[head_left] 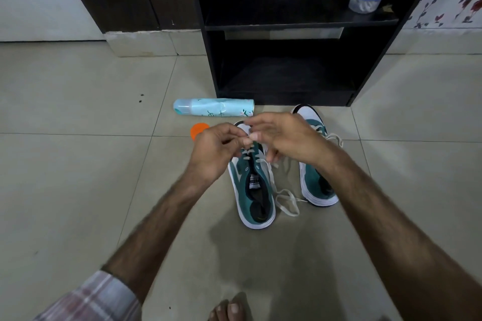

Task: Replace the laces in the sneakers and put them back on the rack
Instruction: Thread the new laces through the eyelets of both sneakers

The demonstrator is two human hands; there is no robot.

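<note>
White lace (280,197) is pinched by left hand (216,148) and right hand (284,138) fingers above the near teal sneaker (254,185), kept taut for threading the eyelets

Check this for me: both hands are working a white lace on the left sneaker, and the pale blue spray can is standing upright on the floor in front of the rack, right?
Not quite. The head view shows the spray can lying on its side on the floor in front of the rack, not upright. The rest holds: the left hand and right hand work a white lace on the left sneaker.
</note>
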